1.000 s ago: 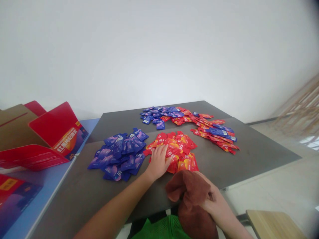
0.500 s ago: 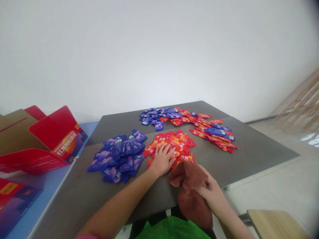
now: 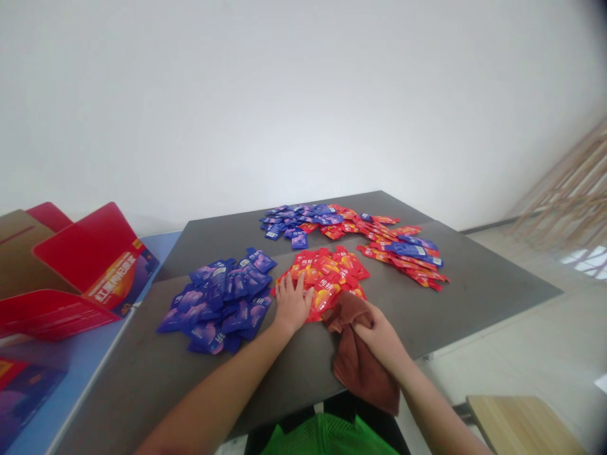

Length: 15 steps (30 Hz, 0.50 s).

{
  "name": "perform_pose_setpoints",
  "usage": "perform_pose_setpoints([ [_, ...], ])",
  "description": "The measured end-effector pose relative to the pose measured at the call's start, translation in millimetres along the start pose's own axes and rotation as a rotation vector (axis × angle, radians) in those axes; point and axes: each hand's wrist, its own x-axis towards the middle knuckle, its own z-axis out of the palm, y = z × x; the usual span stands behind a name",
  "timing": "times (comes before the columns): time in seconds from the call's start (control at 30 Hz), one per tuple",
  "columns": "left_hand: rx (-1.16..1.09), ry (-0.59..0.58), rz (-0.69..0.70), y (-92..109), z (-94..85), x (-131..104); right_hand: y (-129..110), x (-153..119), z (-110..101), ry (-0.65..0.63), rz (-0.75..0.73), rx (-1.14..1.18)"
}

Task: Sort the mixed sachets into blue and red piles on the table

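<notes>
My left hand (image 3: 292,304) lies with its fingers spread on the lower left part of a pile of red sachets (image 3: 327,275) near the middle of the grey table (image 3: 284,373). Gripped in my right hand (image 3: 377,332) is a brown cloth (image 3: 358,360); its upper part touches the lower right of the red pile and the rest hangs over the front edge. Left of my left hand sits a heap of blue sachets (image 3: 220,303).
Farther back lie blue sachets (image 3: 298,218) and a row of red and blue sachets (image 3: 408,253). An open red carton (image 3: 90,253) stands at left on a blue surface (image 3: 80,354). A wooden stool top (image 3: 521,423) is at lower right.
My left hand has slid left and slightly down to the edge of the red pile. My right hand has moved a little left and up with the cloth. The view has shifted slightly.
</notes>
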Motion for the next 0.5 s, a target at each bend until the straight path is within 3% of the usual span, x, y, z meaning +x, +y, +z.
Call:
perform_pose_setpoints([
  [0.17,-0.156,0.050,-0.060,5.1,-20.6,4.6,-15.1,-3.8,-16.5,0.039,0.050,0.079],
  [0.27,-0.503,0.066,-0.037,22.6,-48.3,-9.5,-32.1,-19.6,-29.4,0.068,0.030,0.182],
  [0.33,-0.889,-0.098,-0.052,40.7,-65.5,-27.1,-42.9,-30.6,-30.5,0.100,0.003,0.246],
  [0.43,-1.441,-0.506,-0.121,65.7,-80.6,-57.2,-55.9,-44.2,-18.0,0.065,-0.066,0.286],
  [0.5,-1.672,-0.611,-0.189,74.1,-83.4,-72.1,-62.0,-50.1,-5.8,-0.010,-0.140,0.240],
])
